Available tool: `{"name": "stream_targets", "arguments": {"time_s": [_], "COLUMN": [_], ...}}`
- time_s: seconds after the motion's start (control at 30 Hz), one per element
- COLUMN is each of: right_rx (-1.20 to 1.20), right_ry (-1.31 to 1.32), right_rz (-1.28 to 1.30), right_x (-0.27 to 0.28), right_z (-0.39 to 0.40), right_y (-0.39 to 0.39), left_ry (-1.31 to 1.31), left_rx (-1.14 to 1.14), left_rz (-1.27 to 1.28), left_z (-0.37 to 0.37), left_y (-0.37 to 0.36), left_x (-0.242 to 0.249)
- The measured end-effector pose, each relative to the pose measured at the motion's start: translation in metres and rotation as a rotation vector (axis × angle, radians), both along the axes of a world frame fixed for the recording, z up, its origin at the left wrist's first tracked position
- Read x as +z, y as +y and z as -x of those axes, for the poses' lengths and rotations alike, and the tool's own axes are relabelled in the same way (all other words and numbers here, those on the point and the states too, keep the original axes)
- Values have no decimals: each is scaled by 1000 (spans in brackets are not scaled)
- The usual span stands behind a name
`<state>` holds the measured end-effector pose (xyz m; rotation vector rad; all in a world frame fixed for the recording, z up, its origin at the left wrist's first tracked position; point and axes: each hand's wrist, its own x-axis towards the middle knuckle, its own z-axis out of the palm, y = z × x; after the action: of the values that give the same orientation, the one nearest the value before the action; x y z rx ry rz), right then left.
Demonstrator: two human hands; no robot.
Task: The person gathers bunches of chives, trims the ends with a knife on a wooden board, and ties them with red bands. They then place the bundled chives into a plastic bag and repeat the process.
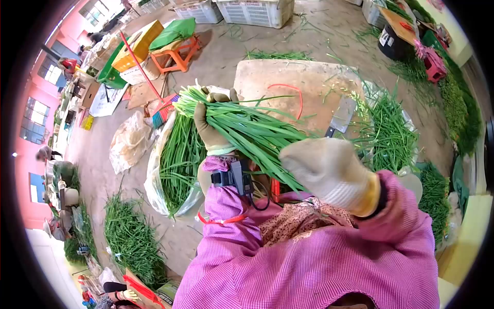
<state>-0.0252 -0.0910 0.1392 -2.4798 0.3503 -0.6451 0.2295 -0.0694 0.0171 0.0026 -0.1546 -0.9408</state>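
Observation:
My left hand (210, 123), in a light work glove, is wrapped round a thick bunch of garlic chives (252, 123). The pale stem ends point to the upper left, and the green leaves fan down to the right. My right hand (324, 167), gloved and somewhat blurred, is closed like a fist over the leaf ends; its fingertips are hidden, so I cannot tell what it grips. Beyond the hands lies a worn board (257, 74), bearing a cleaver (342, 114) with a dark handle and a red strip (300, 100).
Chives (180, 159) lie in a plastic sheet left of my hands, and loose cut greens (388, 134) right of the board. A green heap (133, 237) is on the floor. Farther off stand an orange stool (177, 56), a broom (141, 67) and white crates (254, 11).

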Motion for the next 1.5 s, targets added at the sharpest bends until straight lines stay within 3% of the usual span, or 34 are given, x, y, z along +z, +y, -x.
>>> {"name": "stream_targets", "arguments": {"time_s": [0.07, 0.2, 0.37, 0.43, 0.5, 0.57, 0.6, 0.7, 0.77, 0.8, 0.83, 0.9, 0.93, 1.0, 1.03, 1.1, 1.13, 1.23, 1.27, 1.33, 1.37, 1.43, 1.47, 1.5], "right_rx": [-143, -303, -199, -126, -180, -345, -402, -516, -354, -220, -226, -358, -360, -298, -222, -282, -224, -257, -255, -431, -434, -295, -294, -295], "right_ry": [250, 333, 324, 42, 21, -243, -218, -255, -39, -29, -32, 338, 336, 671, 438, 295, 85, -173, -174, 93, 92, 245, 416, 414], "right_rz": [329, 191, 73, 52, 7, -7, 157, 53, -596, -285, -284, -1, -3, -277, 11, 118, 103, -278, -280, -723, -721, -485, -519, -521], "right_x": [-43, -61, -71, -71, -68, -70, -60, -22, -15, -33, -39, -45, -46, -48, -68, -83, -77, -69, -70, -74, -79, -76, -72, -79], "right_z": [-17, -37, -42, -40, -33, -22, -7, 26, 45, 45, 43, 29, 19, 0, -3, -3, 7, 27, 27, 25, 22, 8, 3, -4], "right_y": [1, -4, -16, -20, -26, -36, -40, -37, -34, -35, -34, -27, -29, -36, -31, -24, -19, -15, -19, -30, -37, -49, -51, -55], "left_ry": [4, 40, 56, 72, -125, -287, -189, -63, -54, -57, -82, -131, -77, -149, -218, -213, -199, -189, -186, -175, -175, -236, -247, -250], "left_rx": [20, -3, -31, -2, -5, 114, 93, 75, 116, 109, 126, 166, 139, 155, 174, 168, 159, 112, 150, 211, 209, 237, 222, 221], "left_rz": [-11, -5, -86, -162, -337, -481, -465, -474, -503, -500, -524, -573, -488, -521, -547, -559, -568, -531, -569, -600, -598, -627, -617, -619], "left_z": [5, 8, 7, 7, 10, 12, 0, -16, -18, -14, -9, -1, -3, 0, 2, 2, 2, -6, -8, 1, 3, 9, 14, 14], "left_y": [0, 2, -2, -6, -9, -15, -17, -15, -15, -17, -18, -18, -22, -22, -23, -23, -23, -16, -16, -16, -17, -21, -20, -20], "left_x": [-2, -6, -12, -13, -16, -16, -30, -30, -28, -24, -18, -10, -13, -17, -15, -12, -11, -12, -13, -5, -5, 1, 2, 3]}}
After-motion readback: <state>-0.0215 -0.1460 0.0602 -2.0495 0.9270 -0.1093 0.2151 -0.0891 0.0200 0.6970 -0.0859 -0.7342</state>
